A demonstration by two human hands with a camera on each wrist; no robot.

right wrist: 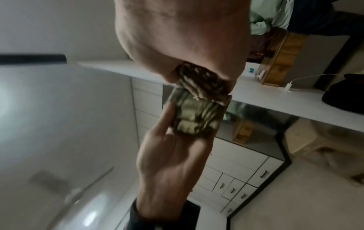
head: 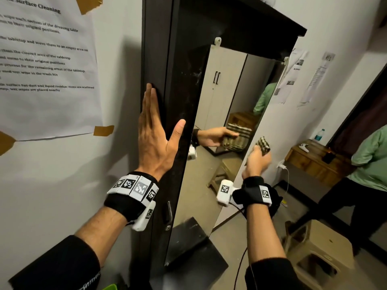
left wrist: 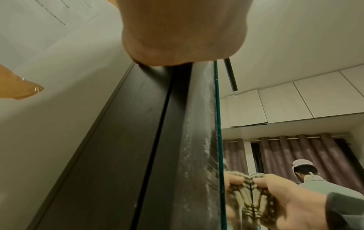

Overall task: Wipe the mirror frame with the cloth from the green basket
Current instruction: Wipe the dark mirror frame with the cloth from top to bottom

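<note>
While your left hand [head: 156, 130] lies flat against the dark mirror frame [head: 180, 105], fingers straight and pointing up, thumb spread toward the glass, it holds nothing and only braces the tall panel. Your right hand [head: 256, 162] has its fingers curled round the folded checked cloth [head: 263, 145] and holds it up at the right edge of the mirror [head: 226, 114], touching or nearly touching the glass; the right wrist view shows the cloth meeting its own reflection there.

The frame runs long and upright, so any wipe has to travel up and down along it. Its dusty strip, streaked pale beside the glass in the left wrist view, lies to the left of the cloth, across the width of the mirror, right beside your left thumb. Your right hand carries the cloth, yet your left hand is the one already on that strip; I judge the cloth must cross leftward over the glass, or work the right edge where it is.

Only a green sliver at the bottom edge of the head view may be the basket; I cannot tell. The frame's foot is cut off, its right side is hard to make out, and the right wrist view is blurred.
</note>
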